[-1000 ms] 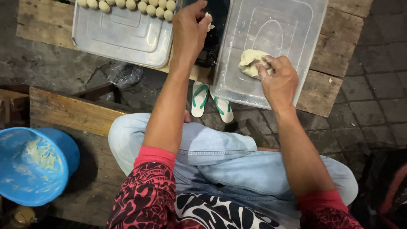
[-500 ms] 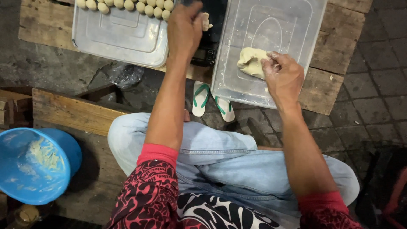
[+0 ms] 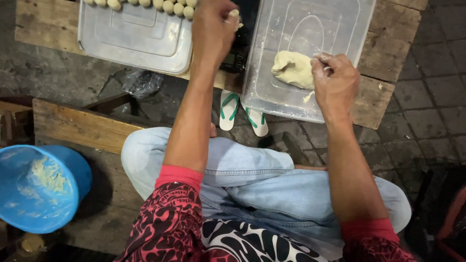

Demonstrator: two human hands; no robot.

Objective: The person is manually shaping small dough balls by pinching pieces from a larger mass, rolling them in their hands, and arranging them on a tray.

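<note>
Since the earlier frame, both hands have slid a little toward the far edge of the wooden bench (image 3: pixel 388 92). The right hand (image 3: pixel 335 82) now sits closer over the lump of pale dough (image 3: pixel 293 69) in the clear plastic tub (image 3: pixel 276 97). Its fingers curl together, pinching at the lump's near side, so the dough lies just beyond the fingertips and partly under them. The left hand (image 3: pixel 212 30) is closed around a small piece of dough (image 3: pixel 235 14) that peeks out past its knuckles. Just left of that grip, a row of dough balls (image 3: pixel 167 6) lines the far rim of the upturned tray lid (image 3: pixel 136 39).

To pinch well, I judge the right fingers should nip a small, even portion while the lump stays flat against the tub floor. Below both wrists, green-strapped sandals (image 3: pixel 240 114) and a blue bucket (image 3: pixel 41 187) sit well apart.
</note>
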